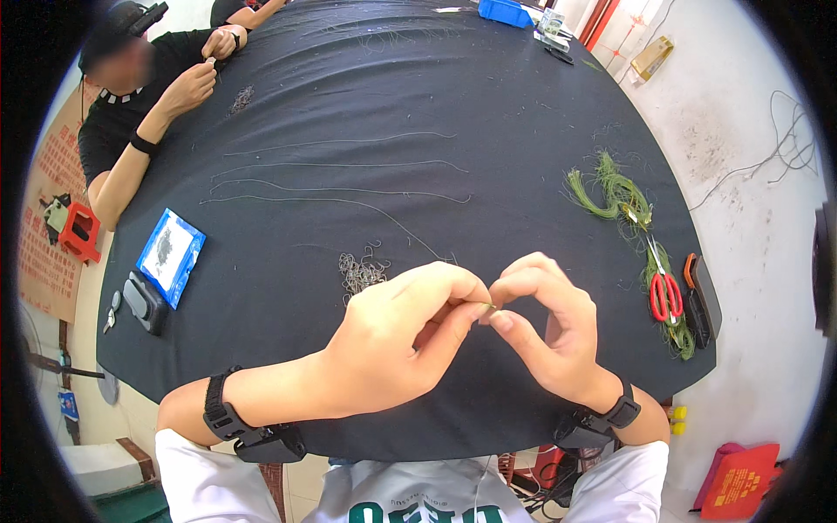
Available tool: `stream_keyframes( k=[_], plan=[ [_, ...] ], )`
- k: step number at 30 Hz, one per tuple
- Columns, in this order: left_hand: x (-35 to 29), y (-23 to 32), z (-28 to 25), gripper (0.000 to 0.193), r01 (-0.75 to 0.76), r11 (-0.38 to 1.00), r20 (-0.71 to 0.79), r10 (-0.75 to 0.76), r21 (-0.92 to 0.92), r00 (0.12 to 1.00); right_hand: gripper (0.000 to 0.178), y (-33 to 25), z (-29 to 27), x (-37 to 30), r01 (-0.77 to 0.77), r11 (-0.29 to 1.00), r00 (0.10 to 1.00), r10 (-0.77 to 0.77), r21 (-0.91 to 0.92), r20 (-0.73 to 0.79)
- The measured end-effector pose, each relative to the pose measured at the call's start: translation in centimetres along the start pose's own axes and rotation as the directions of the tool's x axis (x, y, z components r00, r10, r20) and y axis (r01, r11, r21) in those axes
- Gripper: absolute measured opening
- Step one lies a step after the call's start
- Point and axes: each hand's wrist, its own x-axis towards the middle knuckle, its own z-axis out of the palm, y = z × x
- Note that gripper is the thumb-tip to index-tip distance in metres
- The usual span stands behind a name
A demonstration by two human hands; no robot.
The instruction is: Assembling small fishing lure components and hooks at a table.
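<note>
My left hand [397, 336] and my right hand [558, 327] meet over the near part of the table, thumb and forefinger of each pinched together. A short bit of thin green line [492, 305] shows between the fingertips; whether a hook is on it I cannot make out. Just beyond my left hand lies a loose pile of small metal fish hooks [359, 270], partly hidden by that hand. Farther out, several thin lengths of line [340, 190] stretch across the black cloth, some with what look like hooks at their right ends.
The black-covered table [523, 113] holds red-handled scissors [665, 296] on green line bundles [610, 187] at right. A blue-edged packet [172, 255] and a grey case [144, 302] lie left. A co-worker [139, 96] sits far left; a blue bin [504, 11] stands at the back.
</note>
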Motion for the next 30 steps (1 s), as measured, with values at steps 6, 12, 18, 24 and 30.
stream_keyframes(
  k=[6,12,18,24,30],
  plan=[
    [0.1,-0.8,0.6,0.009,-0.112,0.992,-0.036,0.114,0.061,0.993,0.004,0.2,0.2,-0.5,-0.315,0.892,0.949,0.300,0.324,0.097],
    [0.3,-1.1,0.3,0.010,0.088,0.996,0.000,-0.088,-0.002,0.996,0.009,0.8,-0.1,-0.2,-0.357,0.729,0.923,0.370,0.584,0.102],
    [0.2,-2.4,0.5,0.008,0.217,0.973,0.129,-0.205,-0.082,0.970,0.014,1.1,-0.7,0.3,-0.377,0.598,0.915,0.357,0.707,0.186],
    [0.9,-2.0,0.3,0.028,-0.049,0.925,-0.043,0.070,0.376,0.997,0.012,1.5,-0.7,0.0,-0.346,0.685,0.935,0.305,0.642,0.180],
    [1.2,-2.2,-0.1,0.028,-0.355,0.914,0.041,0.354,0.198,0.934,0.012,0.8,-0.1,-0.3,-0.338,0.850,0.941,0.306,0.403,0.144]
  ],
)
